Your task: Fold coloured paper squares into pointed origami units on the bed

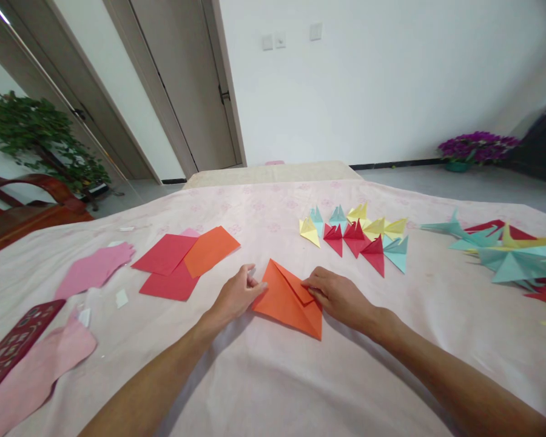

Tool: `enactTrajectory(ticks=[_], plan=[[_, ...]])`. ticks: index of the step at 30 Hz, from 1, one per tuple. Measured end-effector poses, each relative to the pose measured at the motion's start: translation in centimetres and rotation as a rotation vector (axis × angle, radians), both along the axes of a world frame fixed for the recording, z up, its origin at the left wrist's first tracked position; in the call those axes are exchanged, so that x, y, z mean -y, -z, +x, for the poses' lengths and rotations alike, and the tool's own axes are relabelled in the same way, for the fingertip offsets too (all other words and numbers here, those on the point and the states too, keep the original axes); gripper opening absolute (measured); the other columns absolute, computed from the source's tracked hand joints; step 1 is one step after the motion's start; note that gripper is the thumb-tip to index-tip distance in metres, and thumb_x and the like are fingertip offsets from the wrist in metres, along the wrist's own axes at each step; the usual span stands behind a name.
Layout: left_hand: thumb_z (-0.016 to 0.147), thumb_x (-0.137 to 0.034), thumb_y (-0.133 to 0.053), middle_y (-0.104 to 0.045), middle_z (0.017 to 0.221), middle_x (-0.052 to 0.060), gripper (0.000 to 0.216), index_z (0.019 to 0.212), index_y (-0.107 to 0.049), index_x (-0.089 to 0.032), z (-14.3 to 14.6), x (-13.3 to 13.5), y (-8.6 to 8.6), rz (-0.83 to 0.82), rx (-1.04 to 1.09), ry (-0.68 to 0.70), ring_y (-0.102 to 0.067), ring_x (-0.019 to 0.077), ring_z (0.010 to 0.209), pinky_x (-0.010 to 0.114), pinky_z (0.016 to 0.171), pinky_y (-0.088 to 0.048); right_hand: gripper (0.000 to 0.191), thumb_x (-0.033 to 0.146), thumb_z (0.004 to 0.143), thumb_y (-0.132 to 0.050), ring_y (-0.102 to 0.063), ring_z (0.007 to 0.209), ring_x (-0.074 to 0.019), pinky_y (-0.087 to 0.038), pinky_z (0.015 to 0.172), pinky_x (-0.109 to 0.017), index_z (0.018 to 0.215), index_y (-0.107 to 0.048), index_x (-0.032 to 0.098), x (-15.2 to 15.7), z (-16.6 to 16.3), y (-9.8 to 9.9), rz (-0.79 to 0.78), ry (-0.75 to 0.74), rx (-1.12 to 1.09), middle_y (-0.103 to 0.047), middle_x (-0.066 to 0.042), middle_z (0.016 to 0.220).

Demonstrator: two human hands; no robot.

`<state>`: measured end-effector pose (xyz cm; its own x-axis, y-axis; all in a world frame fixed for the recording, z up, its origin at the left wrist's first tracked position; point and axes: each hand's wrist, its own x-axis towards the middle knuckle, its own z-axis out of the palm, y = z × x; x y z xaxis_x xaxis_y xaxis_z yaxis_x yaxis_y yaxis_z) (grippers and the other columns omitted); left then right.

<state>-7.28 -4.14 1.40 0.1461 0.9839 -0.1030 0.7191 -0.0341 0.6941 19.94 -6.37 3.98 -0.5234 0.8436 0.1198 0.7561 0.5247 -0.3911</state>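
- Head view, left: red sheets (164, 255) and an orange sheet (215, 250) overlap, seemingly kept within reach.
- Left hand (239, 291): thumb at the folded orange paper's (283, 302) left edge, likely steadying it; cannot tell whether it pinches.
- Middle, near: that paper lies on the tablecloth (236, 388).
- Right hand (343, 297): fingers gripping its flap, probably holding the fold.
- Farther right: paper cranes (355, 237), perhaps grouped aside.

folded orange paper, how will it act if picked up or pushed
The folded orange paper is probably very light, being a thin sheet. Its layers and creases should make it fairly stiff, though the flap at the right hand may spring up. Pushed, it would likely slide on the cloth rather than roll, given its flat shape.
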Motion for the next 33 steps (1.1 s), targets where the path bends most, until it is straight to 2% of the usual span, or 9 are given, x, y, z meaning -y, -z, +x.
enactTrajectory(ticks=[5,7,11,16,19,21,26,29,33], plan=[[0.080,-0.023,-0.057,-0.073,0.102,0.008,0.055,0.133,-0.050,-0.016,0.7,0.1,-0.2,-0.003,0.030,0.044,-0.068,0.0183,0.087,0.026,0.072,-0.050,0.022,0.014,0.090,-0.047,-0.060,0.080,-0.0147,-0.042,0.069,-0.025,0.098,-0.067,0.021,-0.1,-1.6,0.0,-0.082,0.035,0.002,-0.061,-0.004,0.091],[0.079,-0.019,-0.052,-0.072,0.108,0.007,0.047,0.125,-0.058,-0.018,1.1,-1.6,-1.9,0.011,-0.051,0.138,-0.067,0.0179,0.089,0.025,0.071,-0.049,0.018,0.012,0.088,-0.049,-0.059,0.077,-0.0143,-0.041,0.069,-0.024,0.089,-0.065,0.020,0.3,-2.4,-0.3,-0.113,0.017,-0.022,-0.060,-0.002,0.086],[0.072,-0.013,-0.049,-0.074,0.084,0.001,0.033,0.094,-0.073,-0.020,2.5,-6.7,-7.2,0.034,-0.553,0.556,-0.065,0.0176,0.075,0.025,0.064,-0.045,0.015,0.013,0.086,-0.050,-0.055,0.069,-0.0129,-0.037,0.063,-0.024,0.078,-0.060,0.020,0.8,-3.9,-1.2,-0.167,-0.036,-0.077,-0.057,0.001,0.077],[0.058,-0.007,-0.059,-0.071,0.067,0.000,0.026,0.072,-0.074,-0.024,6.9,-10.8,-10.4,0.041,-0.718,0.723,-0.064,0.0201,0.073,0.031,0.076,-0.046,0.020,0.015,0.093,-0.045,-0.055,0.073,-0.0140,-0.039,0.066,-0.024,0.085,-0.063,0.021,0.5,-4.1,-1.0,-0.087,0.015,-0.112,-0.060,-0.001,0.080],[0.066,-0.007,-0.058,-0.074,0.083,0.002,0.027,0.077,-0.074,-0.025,8.9,-10.1,-9.3,0.145,-0.758,0.779,-0.064,0.0218,0.090,0.041,0.102,-0.036,0.021,0.017,0.095,-0.045,-0.057,0.085,-0.0171,-0.041,0.072,-0.027,0.102,-0.065,0.022,0.1,-3.0,0.1,0.036,0.091,-0.077,-0.062,-0.003,0.089],[0.076,-0.010,-0.054,-0.074,0.090,0.004,0.027,0.086,-0.074,-0.024,9.2,-8.8,-7.8,0.388,-0.833,0.829,-0.064,0.0232,0.095,0.051,0.112,-0.023,0.022,0.018,0.095,-0.046,-0.055,0.088,-0.0187,-0.041,0.072,-0.028,0.106,-0.065,0.022,0.0,-2.2,0.8,0.099,0.148,0.008,-0.061,-0.005,0.092],[0.095,-0.021,-0.042,-0.060,0.132,0.013,0.038,0.130,-0.057,-0.022,7.4,-5.1,-3.8,0.786,-0.749,0.482,-0.043,0.0301,0.134,0.060,0.117,-0.011,0.021,0.019,0.096,-0.045,-0.051,0.087,-0.0208,-0.040,0.072,-0.031,0.099,-0.065,0.021,0.1,-1.5,1.5,0.203,0.157,0.190,-0.059,-0.008,0.094],[0.097,-0.034,-0.045,-0.037,0.154,0.013,0.046,0.141,-0.045,-0.025,6.0,-3.6,-2.3,0.859,-0.689,0.476,-0.023,0.0317,0.146,0.062,0.118,-0.010,0.018,0.015,0.093,-0.048,-0.050,0.086,-0.0220,-0.040,0.073,-0.033,0.101,-0.063,0.020,0.3,-1.5,1.5,0.242,0.134,0.259,-0.059,-0.009,0.097],[0.096,-0.035,-0.049,-0.033,0.156,0.012,0.049,0.143,-0.041,-0.027,4.9,-2.9,-0.9,0.789,-0.618,0.446,-0.018,0.0302,0.148,0.060,0.119,-0.012,0.027,0.007,0.087,-0.049,-0.050,0.085,-0.0234,-0.040,0.071,-0.035,0.107,-0.060,0.021,0.7,-1.5,1.4,0.248,0.101,0.322,-0.059,-0.009,0.099]])
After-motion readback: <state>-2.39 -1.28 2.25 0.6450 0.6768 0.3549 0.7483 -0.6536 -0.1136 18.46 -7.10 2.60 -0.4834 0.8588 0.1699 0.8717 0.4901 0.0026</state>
